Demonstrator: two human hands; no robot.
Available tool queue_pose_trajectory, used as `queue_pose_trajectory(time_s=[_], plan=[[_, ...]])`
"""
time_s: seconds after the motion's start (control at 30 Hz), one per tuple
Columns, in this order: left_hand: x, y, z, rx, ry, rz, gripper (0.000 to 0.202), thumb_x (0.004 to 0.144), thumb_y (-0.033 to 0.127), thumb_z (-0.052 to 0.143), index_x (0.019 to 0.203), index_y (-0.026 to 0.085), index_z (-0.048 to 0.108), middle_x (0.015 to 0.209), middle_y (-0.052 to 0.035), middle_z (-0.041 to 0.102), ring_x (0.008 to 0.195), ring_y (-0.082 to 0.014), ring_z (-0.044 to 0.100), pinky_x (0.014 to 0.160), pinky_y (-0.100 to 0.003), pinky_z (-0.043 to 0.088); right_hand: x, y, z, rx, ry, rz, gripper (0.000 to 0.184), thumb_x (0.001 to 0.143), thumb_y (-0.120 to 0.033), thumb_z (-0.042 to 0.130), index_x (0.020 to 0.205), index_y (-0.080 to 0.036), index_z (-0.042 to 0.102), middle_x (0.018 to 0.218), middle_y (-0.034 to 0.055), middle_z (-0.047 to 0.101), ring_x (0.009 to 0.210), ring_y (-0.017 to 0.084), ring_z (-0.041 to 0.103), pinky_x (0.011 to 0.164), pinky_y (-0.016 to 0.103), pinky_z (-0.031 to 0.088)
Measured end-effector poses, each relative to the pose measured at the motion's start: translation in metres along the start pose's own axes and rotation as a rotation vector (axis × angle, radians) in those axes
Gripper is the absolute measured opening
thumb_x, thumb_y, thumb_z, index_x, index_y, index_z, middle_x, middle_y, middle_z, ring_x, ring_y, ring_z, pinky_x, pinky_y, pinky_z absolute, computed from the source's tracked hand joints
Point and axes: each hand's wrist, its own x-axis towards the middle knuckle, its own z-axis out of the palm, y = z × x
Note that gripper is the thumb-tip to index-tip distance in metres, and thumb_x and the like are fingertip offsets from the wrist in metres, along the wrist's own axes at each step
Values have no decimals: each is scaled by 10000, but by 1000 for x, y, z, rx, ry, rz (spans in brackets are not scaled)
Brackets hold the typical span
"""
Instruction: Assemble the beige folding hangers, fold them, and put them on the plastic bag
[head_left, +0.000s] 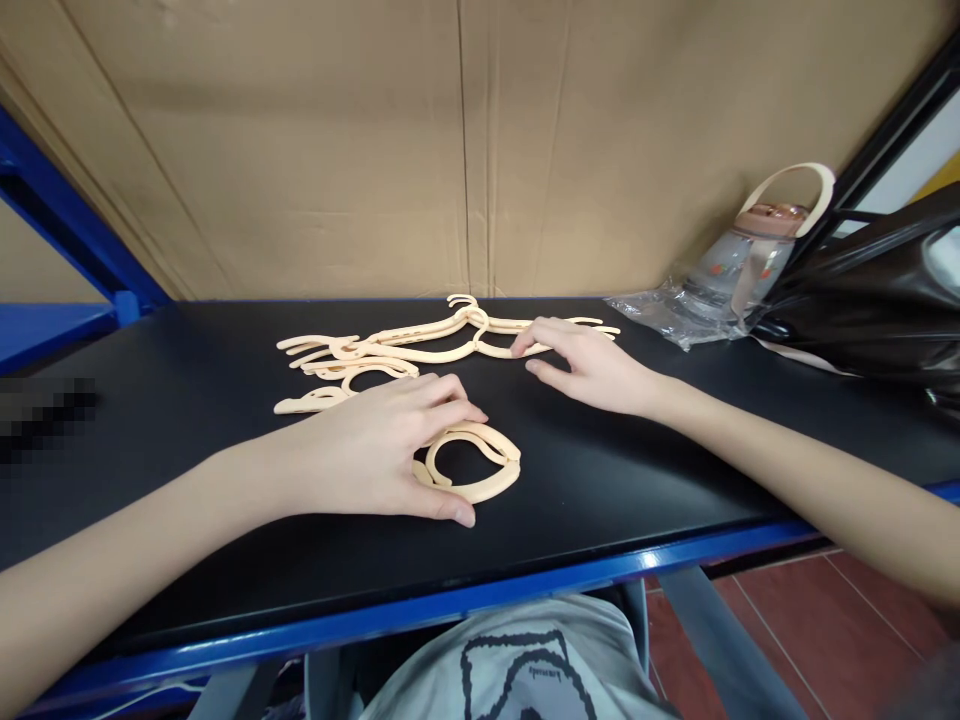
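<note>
Several cream plastic hangers [420, 345] lie in a loose pile on the black tabletop [187, 420]. My left hand [375, 450] rests palm down on a curved cream hanger piece [480, 465] near the front, fingers spread over it. My right hand [585, 365] reaches to the right end of the hanger pile, its fingertips touching a hanger arm, fingers slightly apart.
A clear water bottle [742, 260] with a cream handle lies at the back right on crumpled clear plastic [660, 310]. A dark bag [877, 300] sits at the far right. Cardboard sheets [450, 140] form the back wall. The blue table edge [525, 590] runs along the front.
</note>
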Motion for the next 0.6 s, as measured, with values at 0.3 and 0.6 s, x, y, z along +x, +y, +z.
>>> queue_pose_trajectory(time_s=[0.3,0.6], plan=[[-2,11,-10,-18,-51,-178,454,678,512,694,991,222,539,961,-22,603,843,-220,574,670,-292,427,3,26,2,-219,-42,91,302,878,-259,543,1168,-189,589,1061,69,696,978,226,641,870,366,472],[-12,-10,-26,139,108,-170,514,736,514,629,1130,201,524,1122,-52,538,854,-203,564,700,-290,433,-1,15,-43,25,-562,93,150,858,-303,609,894,-178,682,862,17,705,824,157,642,750,272,449]])
